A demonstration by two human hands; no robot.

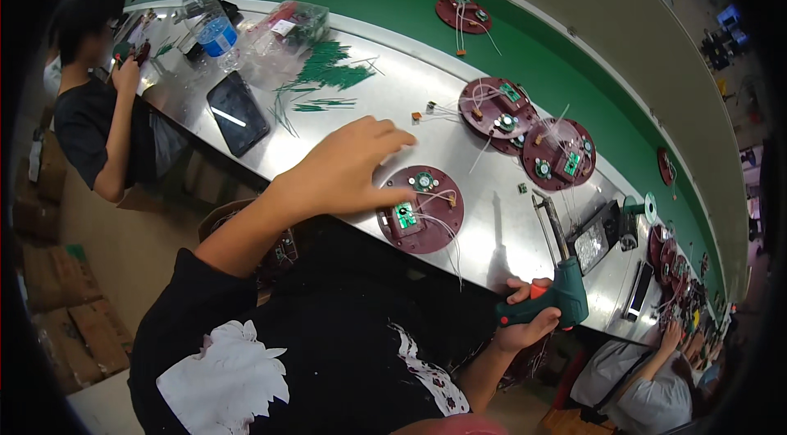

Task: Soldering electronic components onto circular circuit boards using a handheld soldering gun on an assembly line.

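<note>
My left hand (352, 168) reaches over the near edge of the metal bench, its thumb and fingers apart with nothing between them. Just below it lies a round maroon disc (438, 226) with a small green circuit board (404, 215), a round component and loose white wires. I cannot tell whether the thumb touches the disc. At the right, my right hand (529, 324) is wrapped round the handle of a green soldering gun (566, 291) with a red trigger, its long tip pointing up and away from me.
Stacked maroon discs (500, 111) with wires sit beyond my hands. Green wires (332, 66), a water bottle (205, 21) and a dark phone (238, 113) lie to the left. A solder spool (649, 207) and black tray (596, 234) are right. People work at both sides.
</note>
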